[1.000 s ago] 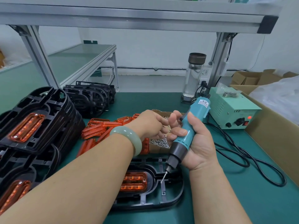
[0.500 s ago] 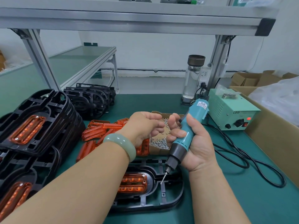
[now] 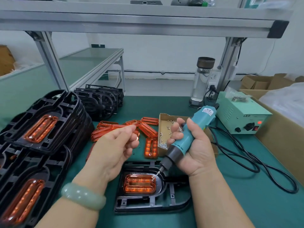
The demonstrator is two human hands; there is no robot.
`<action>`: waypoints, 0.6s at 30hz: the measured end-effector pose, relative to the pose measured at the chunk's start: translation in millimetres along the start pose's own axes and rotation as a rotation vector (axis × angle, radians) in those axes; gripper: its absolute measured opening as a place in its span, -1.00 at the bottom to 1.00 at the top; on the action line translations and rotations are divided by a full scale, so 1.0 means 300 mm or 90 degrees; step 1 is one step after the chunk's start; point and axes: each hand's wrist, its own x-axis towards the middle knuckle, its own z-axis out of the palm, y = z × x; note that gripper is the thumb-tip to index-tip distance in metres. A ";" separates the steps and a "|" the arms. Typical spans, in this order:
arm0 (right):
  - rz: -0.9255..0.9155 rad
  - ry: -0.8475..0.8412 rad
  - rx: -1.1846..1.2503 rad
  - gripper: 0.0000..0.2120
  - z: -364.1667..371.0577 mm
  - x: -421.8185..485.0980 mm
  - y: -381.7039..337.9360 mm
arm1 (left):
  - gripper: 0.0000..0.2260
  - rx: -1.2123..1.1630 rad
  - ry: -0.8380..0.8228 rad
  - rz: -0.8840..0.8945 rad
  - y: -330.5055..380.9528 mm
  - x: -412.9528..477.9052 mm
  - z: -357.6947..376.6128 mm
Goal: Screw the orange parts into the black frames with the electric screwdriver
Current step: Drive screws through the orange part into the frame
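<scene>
A glass bottle [image 3: 202,83] is stood at the counter's [image 3: 246,203] back, near a green power box [image 3: 241,119]; a cardboard box [image 3: 279,145] is set alongside.

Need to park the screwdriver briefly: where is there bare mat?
Barest: the green mat right of the black frame, nearer than the cable loops. Also the far strip between screw box, bottle and rear frames. Crowded: stacked frames at left, loose orange parts in the centre.

Teal screwdriver [image 3: 189,137]; orange part [image 3: 139,183]; black frame [image 3: 153,204]; green mat [image 3: 246,203].
</scene>
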 end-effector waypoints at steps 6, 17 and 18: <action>-0.053 0.043 0.014 -0.68 0.014 0.010 0.040 | -0.87 -0.117 0.011 0.027 -0.024 -0.083 -0.076; -0.122 0.083 0.112 -0.87 0.040 0.008 0.069 | -0.84 -0.172 0.008 0.019 -0.065 -0.107 -0.082; -0.124 0.081 0.111 -0.89 0.037 0.009 0.070 | -0.82 -0.173 0.010 0.024 -0.064 -0.108 -0.082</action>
